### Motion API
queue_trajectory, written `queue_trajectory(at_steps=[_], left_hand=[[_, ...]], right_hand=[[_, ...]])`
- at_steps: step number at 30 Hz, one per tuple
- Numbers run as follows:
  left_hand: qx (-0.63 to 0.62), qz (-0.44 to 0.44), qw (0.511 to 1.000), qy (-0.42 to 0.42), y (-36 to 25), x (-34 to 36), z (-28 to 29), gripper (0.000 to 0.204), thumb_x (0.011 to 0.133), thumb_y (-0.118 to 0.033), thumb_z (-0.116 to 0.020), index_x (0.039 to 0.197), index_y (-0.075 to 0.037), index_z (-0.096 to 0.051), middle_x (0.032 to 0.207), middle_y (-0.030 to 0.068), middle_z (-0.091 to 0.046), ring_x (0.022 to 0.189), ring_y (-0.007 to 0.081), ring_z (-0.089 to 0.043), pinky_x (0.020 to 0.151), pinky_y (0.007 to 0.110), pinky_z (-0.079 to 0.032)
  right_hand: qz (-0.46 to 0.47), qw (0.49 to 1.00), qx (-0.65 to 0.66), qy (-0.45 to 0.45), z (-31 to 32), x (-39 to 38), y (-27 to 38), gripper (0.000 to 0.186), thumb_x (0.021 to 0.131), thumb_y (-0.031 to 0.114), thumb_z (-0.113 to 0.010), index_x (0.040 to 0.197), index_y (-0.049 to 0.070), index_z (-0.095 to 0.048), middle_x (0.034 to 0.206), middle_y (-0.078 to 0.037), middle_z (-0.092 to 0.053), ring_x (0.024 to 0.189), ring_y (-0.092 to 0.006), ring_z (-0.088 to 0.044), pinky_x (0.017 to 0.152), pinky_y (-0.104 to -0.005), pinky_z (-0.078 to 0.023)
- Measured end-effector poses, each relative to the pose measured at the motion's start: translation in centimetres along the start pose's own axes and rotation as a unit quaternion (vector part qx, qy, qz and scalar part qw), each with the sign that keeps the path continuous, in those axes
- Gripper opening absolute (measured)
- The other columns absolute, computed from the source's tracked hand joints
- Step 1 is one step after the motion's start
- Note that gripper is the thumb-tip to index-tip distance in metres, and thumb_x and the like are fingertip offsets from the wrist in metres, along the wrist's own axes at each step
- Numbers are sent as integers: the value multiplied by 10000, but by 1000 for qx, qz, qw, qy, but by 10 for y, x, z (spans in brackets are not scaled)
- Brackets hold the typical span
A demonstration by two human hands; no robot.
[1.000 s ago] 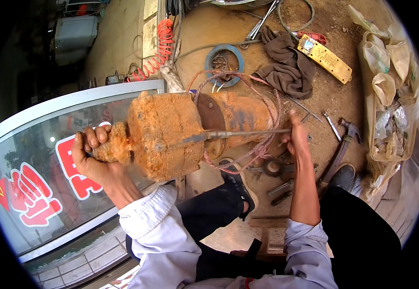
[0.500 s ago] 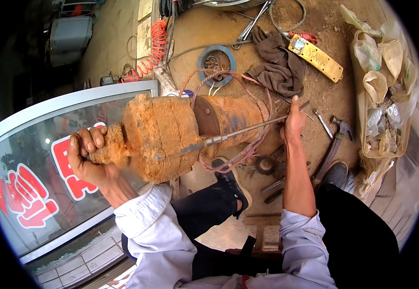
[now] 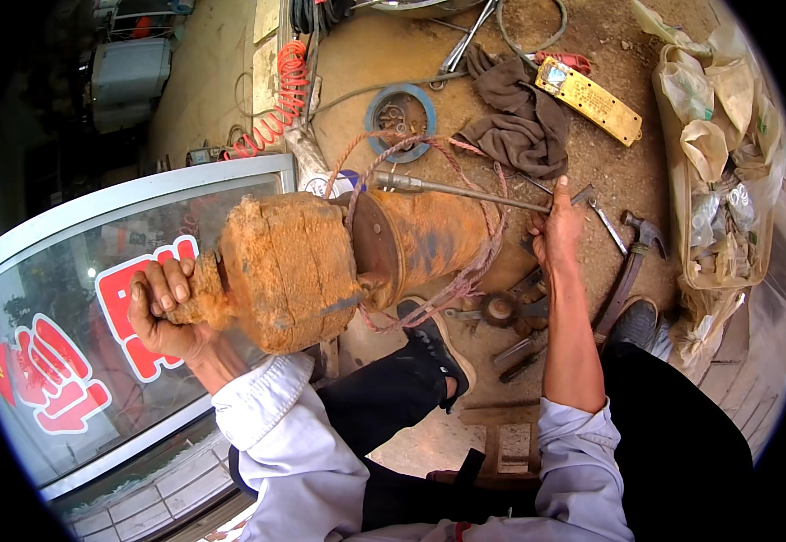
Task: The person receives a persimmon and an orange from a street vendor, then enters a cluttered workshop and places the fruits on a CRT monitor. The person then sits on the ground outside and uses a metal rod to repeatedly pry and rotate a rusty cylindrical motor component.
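Observation:
My left hand (image 3: 163, 307) grips the narrow, crusted left end of a heavy, rust-coated cylindrical metal assembly (image 3: 289, 257), which has a dark flange (image 3: 375, 237) and a narrower right section. Pinkish braided rope (image 3: 479, 266) loops around that right section. In my right hand (image 3: 556, 230), fingers closed, is a long steel rod (image 3: 465, 191) with a thicker tip, lying crosswise along the assembly's upper edge. Whether the tip touches the assembly is unclear.
A glass sign panel (image 3: 59, 244) stands at left. On the dirty floor lie a blue ring-shaped container (image 3: 373, 122) of small parts, brown rag (image 3: 528, 135), yellow power strip (image 3: 587, 99), hammer (image 3: 628, 271), wrenches and red coiled hose (image 3: 292, 81). A plastic bin (image 3: 727, 280) with bags sits right.
The rod's tip has risen from across the middle of the rusty body to its upper edge. The assembly has shifted slightly left and down; my right hand has risen slightly since the first frame.

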State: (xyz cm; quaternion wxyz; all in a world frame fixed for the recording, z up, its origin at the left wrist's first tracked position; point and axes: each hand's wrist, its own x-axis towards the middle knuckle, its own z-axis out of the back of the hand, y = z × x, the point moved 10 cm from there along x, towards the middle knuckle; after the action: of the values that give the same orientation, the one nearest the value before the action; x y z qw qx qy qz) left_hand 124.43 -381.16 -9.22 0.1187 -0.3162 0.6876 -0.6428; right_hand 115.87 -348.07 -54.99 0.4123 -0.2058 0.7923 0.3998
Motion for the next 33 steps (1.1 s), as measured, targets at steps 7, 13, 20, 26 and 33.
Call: queue_trajectory(at_steps=[7,13,20,26,33], left_hand=[[-5,0,1000,22,0,-1,-5,357,935,-185,-468,592,-157,-375,570,4,-424,573,150,-479,745,375,-466],[-14,4,999,47,-1,-1,-8,357,940,-185,-462,595,-156,-378,570,7,-429,577,150,-484,752,376,-468],[-18,2,997,73,-2,-3,-13,322,941,-184,-467,625,-143,-418,579,11,-454,584,153,-500,755,372,-455],[-27,13,992,124,0,-2,-20,265,911,-186,-500,653,-147,-454,583,-5,-496,579,134,-516,742,337,-434],[-20,9,995,99,-1,-3,-9,299,910,-201,-512,630,-165,-412,586,-20,-499,610,132,-513,747,336,-432]], right_hand=[[-14,999,-19,33,-6,-3,-20,443,936,398,-592,648,121,-402,531,19,-355,372,-109,-319,340,-300,-266],[22,999,-11,43,-15,-10,-23,418,943,373,-590,666,129,-393,534,15,-358,384,-113,-334,356,-288,-282],[181,955,-233,-2,-33,0,-11,444,971,374,-485,998,-64,-553,820,-182,-610,748,-335,-566,769,-443,-437],[63,666,-702,245,-59,11,-28,526,945,364,-419,993,-117,-627,1076,-343,-599,1046,-429,-591,919,-493,-427],[-91,883,-356,293,-37,-26,11,338,937,121,-491,1199,-83,-553,983,-217,-637,750,-259,-679,584,-327,-555]])
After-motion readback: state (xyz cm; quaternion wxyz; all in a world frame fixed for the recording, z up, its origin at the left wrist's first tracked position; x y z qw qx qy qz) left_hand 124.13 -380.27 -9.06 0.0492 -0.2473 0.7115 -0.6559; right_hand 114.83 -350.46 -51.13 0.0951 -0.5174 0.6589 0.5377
